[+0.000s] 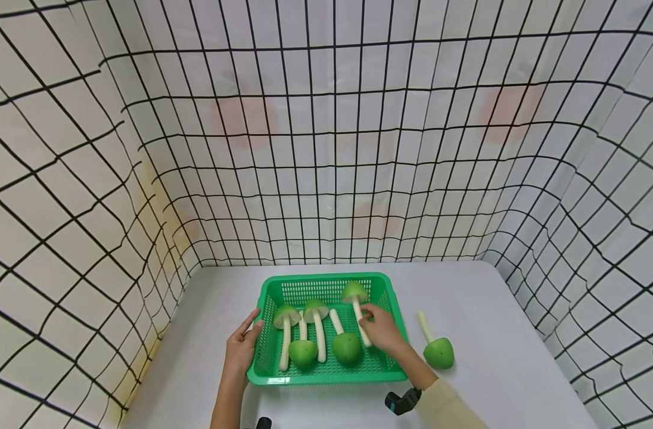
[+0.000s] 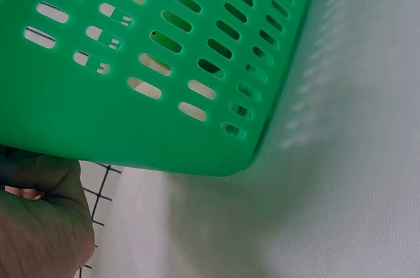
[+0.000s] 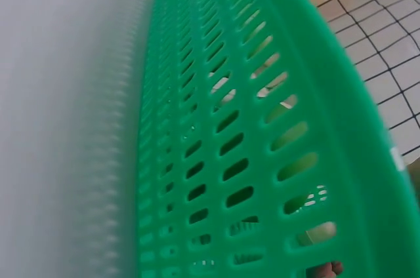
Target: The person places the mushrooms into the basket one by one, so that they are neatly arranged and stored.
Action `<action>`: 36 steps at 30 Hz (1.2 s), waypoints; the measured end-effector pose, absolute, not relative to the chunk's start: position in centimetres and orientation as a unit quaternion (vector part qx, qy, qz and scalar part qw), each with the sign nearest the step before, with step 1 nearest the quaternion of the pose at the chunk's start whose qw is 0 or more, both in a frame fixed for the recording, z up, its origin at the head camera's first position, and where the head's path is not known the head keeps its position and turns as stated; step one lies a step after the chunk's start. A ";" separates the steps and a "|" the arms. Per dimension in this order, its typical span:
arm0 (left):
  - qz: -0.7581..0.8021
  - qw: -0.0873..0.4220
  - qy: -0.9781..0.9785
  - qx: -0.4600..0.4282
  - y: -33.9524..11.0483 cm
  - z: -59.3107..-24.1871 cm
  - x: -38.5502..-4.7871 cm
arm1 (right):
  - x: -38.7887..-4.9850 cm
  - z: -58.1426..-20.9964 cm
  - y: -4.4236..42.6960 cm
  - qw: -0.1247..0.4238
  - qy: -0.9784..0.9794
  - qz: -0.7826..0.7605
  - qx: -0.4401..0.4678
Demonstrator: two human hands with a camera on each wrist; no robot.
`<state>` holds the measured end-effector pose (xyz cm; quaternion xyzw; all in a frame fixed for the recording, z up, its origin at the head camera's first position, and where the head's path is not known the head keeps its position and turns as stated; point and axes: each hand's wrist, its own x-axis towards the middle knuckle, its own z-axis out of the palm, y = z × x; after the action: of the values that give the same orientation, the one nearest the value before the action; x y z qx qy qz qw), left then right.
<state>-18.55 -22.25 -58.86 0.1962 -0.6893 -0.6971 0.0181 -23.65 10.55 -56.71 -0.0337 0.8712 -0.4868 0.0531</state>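
Note:
A green plastic basket (image 1: 326, 380) stands on the white table, its slotted side filling much of both wrist views. My left hand (image 1: 242, 351) holds the basket's left rim between thumb and fingers; the left wrist view shows that hand (image 2: 46, 219) at the rim too. Inside the basket, my right hand (image 1: 380, 329) pinches the pale stem of a green-capped mushroom (image 1: 354, 292) at the right side. Several similar mushrooms lie left of it, among them one with a round green cap (image 1: 347, 348). The basket wall hides most of the right hand in the right wrist view.
Outside the basket, to its right, another green-capped mushroom (image 1: 439, 353) lies on the white table (image 1: 498, 333). Black netting (image 1: 334, 161) over pale walls encloses the table at the back and both sides.

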 end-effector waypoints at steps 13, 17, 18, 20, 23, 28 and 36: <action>-0.696 0.014 -0.691 0.194 -22.3 -59.1 -18.6 | -23.7 -57.8 10.2 0.065 0.889 -0.451 -0.042; -0.700 0.008 -0.689 0.188 -22.2 -57.6 -18.0 | -23.5 -57.7 10.1 0.074 0.889 -0.449 -0.051; -0.702 0.006 -0.687 0.186 -22.1 -57.2 -17.9 | -23.4 -57.7 10.1 0.076 0.888 -0.450 -0.052; -0.705 0.002 -0.685 0.183 -22.0 -56.3 -17.5 | -23.4 -57.7 10.1 0.082 0.887 -0.451 -0.056; -0.705 0.001 -0.685 0.183 -21.8 -55.7 -17.2 | -23.3 -57.7 10.0 0.090 0.884 -0.455 -0.061; -0.701 0.001 -0.688 0.186 -21.9 -56.0 -17.5 | -23.4 -57.8 10.0 0.097 0.877 -0.465 -0.074; -0.693 0.010 -0.694 0.196 -22.4 -58.9 -18.6 | -23.6 -58.4 9.9 0.095 0.887 -0.448 -0.063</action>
<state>-18.56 -22.41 -58.95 0.1956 -0.6941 -0.6927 0.0100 -23.58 9.89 -58.40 -0.0626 0.8866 -0.4484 0.0946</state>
